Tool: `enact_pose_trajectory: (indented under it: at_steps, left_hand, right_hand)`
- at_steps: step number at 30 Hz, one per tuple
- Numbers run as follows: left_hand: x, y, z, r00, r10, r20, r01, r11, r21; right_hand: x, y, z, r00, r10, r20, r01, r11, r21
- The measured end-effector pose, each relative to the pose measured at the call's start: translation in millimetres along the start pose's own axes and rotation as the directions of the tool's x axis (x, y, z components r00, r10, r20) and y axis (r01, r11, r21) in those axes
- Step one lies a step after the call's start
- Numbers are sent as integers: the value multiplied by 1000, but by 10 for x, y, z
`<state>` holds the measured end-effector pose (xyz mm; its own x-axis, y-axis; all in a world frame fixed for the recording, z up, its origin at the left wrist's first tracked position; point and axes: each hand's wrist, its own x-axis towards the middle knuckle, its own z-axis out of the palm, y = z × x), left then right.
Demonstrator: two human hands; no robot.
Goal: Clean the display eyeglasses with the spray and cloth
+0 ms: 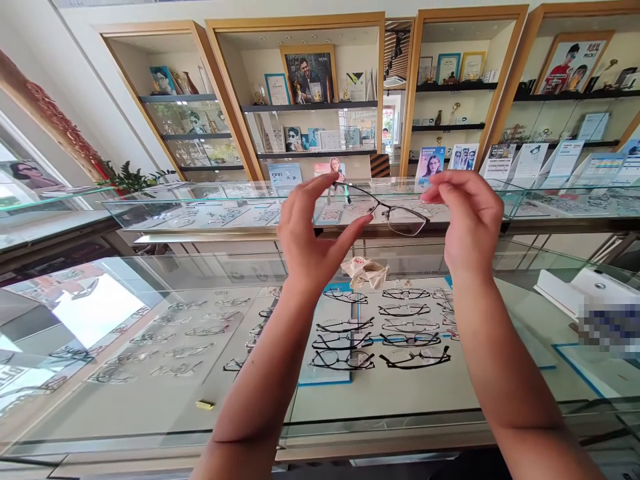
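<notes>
A pair of thin dark-rimmed glasses is held up above the glass counter, tilted down to the right. My left hand grips its left part, with the fingertips on the top rim and the thumb below near the bridge. Just right of the glasses is my right hand, raised with its thumb and fingertips pinched together. Whatever those fingertips hold, if anything, is too small to make out. Below the hands, a crumpled beige cloth lies on the counter.
Several rows of glasses show under the glass counter. A small yellow object lies at the left front, and a white box at the right. Behind stand another display case and lit shelves.
</notes>
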<state>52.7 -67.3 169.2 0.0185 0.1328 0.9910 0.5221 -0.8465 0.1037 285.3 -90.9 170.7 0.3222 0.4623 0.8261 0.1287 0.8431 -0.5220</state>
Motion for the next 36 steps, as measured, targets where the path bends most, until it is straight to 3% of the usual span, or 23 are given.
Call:
enact_pose_trajectory:
  at_steps: [2,5,8,11,15,19,24,29,36]
  left_hand:
    - [-13,-4,11,993,18,-113,-16,1000,20]
    - [-37,-15,26,975,30,-221,-29,1000,5]
    - [-60,-36,31,973,-15,-231,6,999,-40]
    - [-74,-61,26,974,-37,-224,21,997,-74]
    - [-83,-65,21,969,-74,-236,55,995,-85]
    - [-96,-12,46,959,-131,-250,115,991,-74]
    - [-128,70,122,955,-73,-287,81,997,16]
    - [-169,110,168,950,-25,-310,49,996,70]
    - [-166,173,159,940,-57,-337,65,998,12]
  right_hand:
    - [12,61,-16,996,-58,-66,52,995,-84]
    - [0,112,-15,997,-63,-39,60,994,-95]
    - [-54,95,38,999,-16,45,17,999,-36]
    - [-116,39,112,999,-7,33,9,999,-43]
    - [-190,-59,185,984,-166,-58,161,983,-87]
    - [-294,-165,262,951,-308,-36,300,943,-144]
    - [-412,-193,358,981,-194,-4,188,955,-231]
    - [-446,-157,379,998,-64,16,65,984,-164]
    - [-454,-184,395,990,-137,-46,121,960,-251]
